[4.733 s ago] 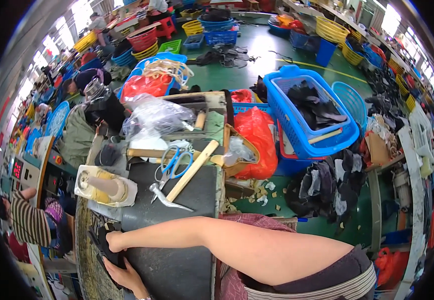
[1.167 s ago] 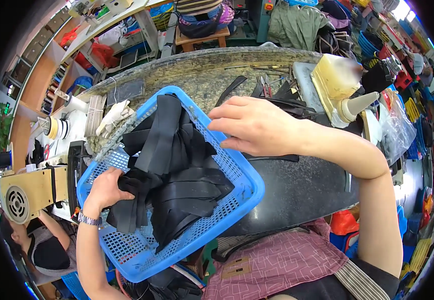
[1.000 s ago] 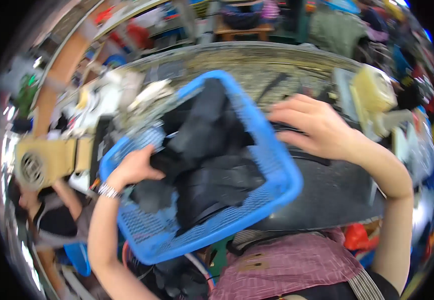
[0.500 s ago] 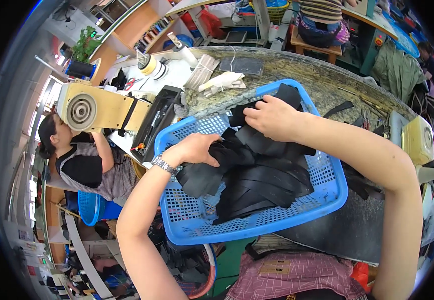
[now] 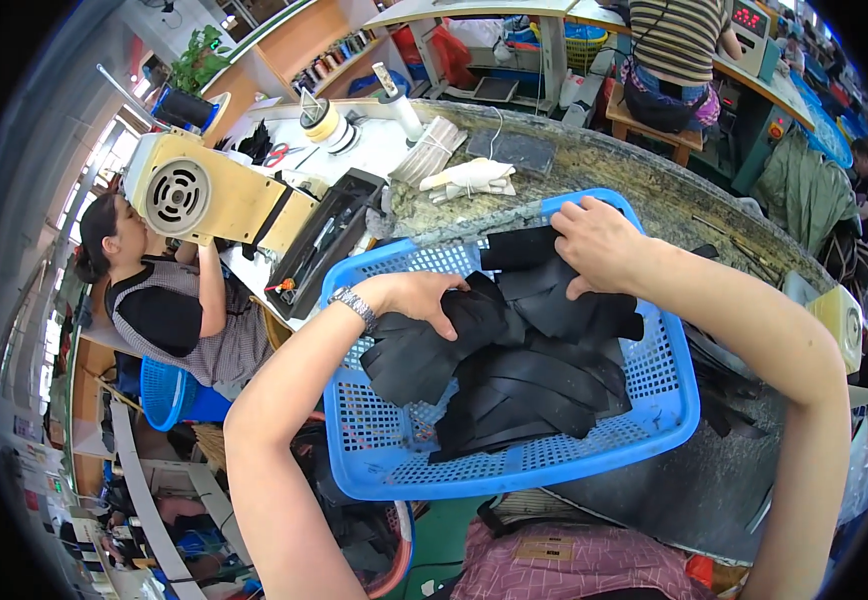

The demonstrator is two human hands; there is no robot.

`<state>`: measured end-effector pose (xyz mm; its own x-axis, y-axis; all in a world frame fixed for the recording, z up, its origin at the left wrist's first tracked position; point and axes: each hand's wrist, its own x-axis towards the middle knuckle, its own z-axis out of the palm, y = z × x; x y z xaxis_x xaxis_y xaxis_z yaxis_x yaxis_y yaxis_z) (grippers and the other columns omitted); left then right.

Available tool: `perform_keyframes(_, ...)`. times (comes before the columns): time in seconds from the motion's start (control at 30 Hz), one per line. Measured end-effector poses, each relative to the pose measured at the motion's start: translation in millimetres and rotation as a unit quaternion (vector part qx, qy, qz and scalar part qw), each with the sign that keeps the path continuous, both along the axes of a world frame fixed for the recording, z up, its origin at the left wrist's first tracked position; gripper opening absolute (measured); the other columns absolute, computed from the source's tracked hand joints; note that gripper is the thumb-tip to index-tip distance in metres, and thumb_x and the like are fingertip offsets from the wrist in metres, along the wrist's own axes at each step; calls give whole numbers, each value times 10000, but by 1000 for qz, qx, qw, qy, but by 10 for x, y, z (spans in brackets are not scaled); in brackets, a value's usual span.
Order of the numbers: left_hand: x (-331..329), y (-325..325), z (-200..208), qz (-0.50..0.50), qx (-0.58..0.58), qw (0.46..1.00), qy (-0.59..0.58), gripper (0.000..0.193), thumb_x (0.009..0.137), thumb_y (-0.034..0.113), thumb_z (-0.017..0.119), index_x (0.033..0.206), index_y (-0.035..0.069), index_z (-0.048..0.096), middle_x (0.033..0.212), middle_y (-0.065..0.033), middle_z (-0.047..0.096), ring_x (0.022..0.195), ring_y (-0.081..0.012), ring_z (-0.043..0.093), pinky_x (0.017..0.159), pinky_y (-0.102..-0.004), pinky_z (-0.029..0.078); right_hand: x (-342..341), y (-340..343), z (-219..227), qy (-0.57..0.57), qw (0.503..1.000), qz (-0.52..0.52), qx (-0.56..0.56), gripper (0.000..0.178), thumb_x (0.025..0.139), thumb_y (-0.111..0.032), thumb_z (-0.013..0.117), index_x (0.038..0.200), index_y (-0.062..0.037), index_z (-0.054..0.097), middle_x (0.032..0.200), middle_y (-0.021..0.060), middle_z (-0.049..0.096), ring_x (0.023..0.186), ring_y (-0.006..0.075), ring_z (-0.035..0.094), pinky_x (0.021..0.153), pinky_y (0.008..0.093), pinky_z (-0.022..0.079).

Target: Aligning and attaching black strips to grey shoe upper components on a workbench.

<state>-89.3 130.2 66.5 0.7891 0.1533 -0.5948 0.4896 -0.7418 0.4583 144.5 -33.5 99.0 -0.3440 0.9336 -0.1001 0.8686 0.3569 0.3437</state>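
A blue plastic basket (image 5: 514, 485) with perforated walls holds a heap of flat black strips (image 5: 539, 385), some fanned over one another. My left hand (image 5: 422, 300), a metal watch on its wrist, reaches over the basket's left side. Its thumb lies on top of a bunch of strips and its fingertips are hidden among them. My right hand (image 5: 599, 245) is at the far right of the heap, its fingers curled over more strips and its thumb pressed against them. Strips under both hands hide the middle of the basket floor.
Beyond the basket lie white gloves (image 5: 469, 180) on a worn stone-like tabletop (image 5: 594, 165). To the left are a black tool tray (image 5: 329, 240) and a cream sewing machine (image 5: 224, 195), with a person seated behind it. More black strips (image 5: 724, 380) lie right of the basket.
The whole view has shifted a little. My right hand has moved on the strips, its thumb now showing in front, and the far strips sit lower in the basket. My left hand keeps its bunch.
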Motion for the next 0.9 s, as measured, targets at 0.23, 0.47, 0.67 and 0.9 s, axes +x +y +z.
perform_keyframes(0.23, -157, -326, 83, -1, 149, 985, -85, 784, 648, 307, 810, 1296, 38, 460, 1101, -204, 614, 1027, -360, 591, 895, -388, 469, 232, -41, 64, -15, 998, 21, 52, 624, 607, -574, 749, 910, -37, 654, 956, 43, 601, 968, 197, 538, 824, 311, 410)
perform_keyframes(0.47, -232, -616, 210, -24, 373, 869, -324, 768, 627, 227, 809, 1293, 70, 461, 1235, -168, 516, 1164, -335, 471, 981, -418, 388, 140, 56, 219, -7, 997, -58, -46, 656, 599, -555, 777, 981, -33, 670, 982, 70, 623, 997, 226, 555, 872, 324, 412)
perform_keyframes(0.67, -417, -28, 78, 190, 381, 851, -308, 567, 767, 331, 721, 1220, 50, 526, 989, -194, 650, 921, -371, 616, 764, -432, 491, 30, 185, 158, 55, 956, -174, -229, 720, 635, -522, 789, 1142, -39, 620, 1194, 103, 605, 1079, 273, 591, 843, 390, 488)
perform_keyframes(0.9, -322, 8, 135, 200, 372, 874, -239, 461, 768, 406, 709, 1058, 56, 636, 876, -198, 660, 836, -366, 641, 705, -425, 499, -31, 441, 77, 38, 904, -239, -352, 594, 619, -436, 832, 1070, -83, 673, 1095, 98, 658, 1074, 307, 599, 828, 432, 484)
